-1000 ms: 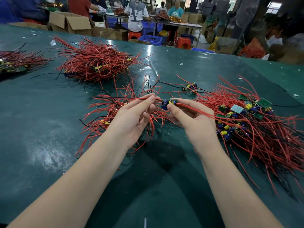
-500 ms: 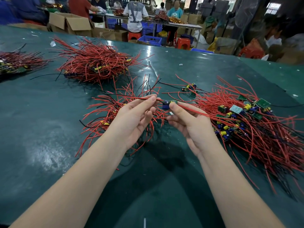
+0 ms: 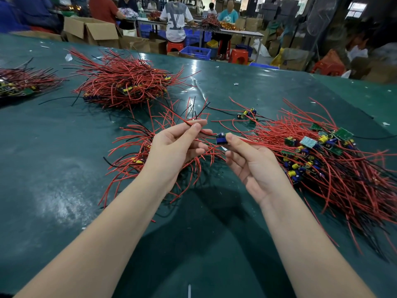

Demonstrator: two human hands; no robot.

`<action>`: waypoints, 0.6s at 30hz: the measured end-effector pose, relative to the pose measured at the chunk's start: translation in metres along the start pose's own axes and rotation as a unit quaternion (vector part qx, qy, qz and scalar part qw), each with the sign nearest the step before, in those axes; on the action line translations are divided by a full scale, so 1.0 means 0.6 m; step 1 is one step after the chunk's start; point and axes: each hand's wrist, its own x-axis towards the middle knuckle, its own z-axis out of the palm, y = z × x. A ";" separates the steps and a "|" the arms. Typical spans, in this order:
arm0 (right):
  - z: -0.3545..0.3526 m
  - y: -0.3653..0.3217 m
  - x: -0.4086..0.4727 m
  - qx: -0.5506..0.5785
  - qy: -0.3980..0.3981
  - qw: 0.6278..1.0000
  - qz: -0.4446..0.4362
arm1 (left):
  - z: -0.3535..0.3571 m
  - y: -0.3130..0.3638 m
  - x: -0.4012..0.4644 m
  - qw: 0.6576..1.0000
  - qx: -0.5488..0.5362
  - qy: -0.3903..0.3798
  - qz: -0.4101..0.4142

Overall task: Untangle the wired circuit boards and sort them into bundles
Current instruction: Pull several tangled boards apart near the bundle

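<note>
Circuit board (image 3: 220, 139): small, blue-capped, trailing red wires (image 3: 204, 132).

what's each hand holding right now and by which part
Left hand pinches the thin red wire mid-length; right hand grips the small blue-capped circuit board at its edge.

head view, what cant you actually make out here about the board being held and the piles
- Held circuit board: the right hand covers its right side, so how its wires attach is hidden; parts too small to identify.
- Left hand: pinches a red wire; the far end is lost among the strands.
- Pile beneath the left hand: partly hidden by hand and forearm.
- Right pile: cut off by the right frame edge.
- Far-left pile: cut off by the left edge.
</note>
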 end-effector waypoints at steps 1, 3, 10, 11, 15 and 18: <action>0.000 0.000 0.000 -0.002 -0.001 1.000 0.001 | -0.001 0.000 0.001 1.000 0.005 0.000 0.002; 0.000 -0.001 -0.001 -0.005 -0.004 1.000 0.001 | -0.002 0.001 0.002 1.000 0.010 -0.001 0.002; -0.006 -0.010 0.002 0.002 0.017 1.000 -0.018 | 0.002 -0.006 0.000 1.000 -0.001 0.011 -0.008; -0.005 -0.010 0.001 0.000 0.019 1.000 -0.023 | 0.002 -0.006 0.001 1.000 -0.008 0.010 -0.014; 0.002 -0.007 -0.004 -0.014 0.022 0.999 -0.039 | 0.001 -0.005 0.002 0.999 -0.030 0.005 -0.021; 0.004 -0.007 -0.006 -0.035 0.023 0.997 -0.061 | 0.003 -0.007 0.002 0.999 -0.037 0.011 -0.024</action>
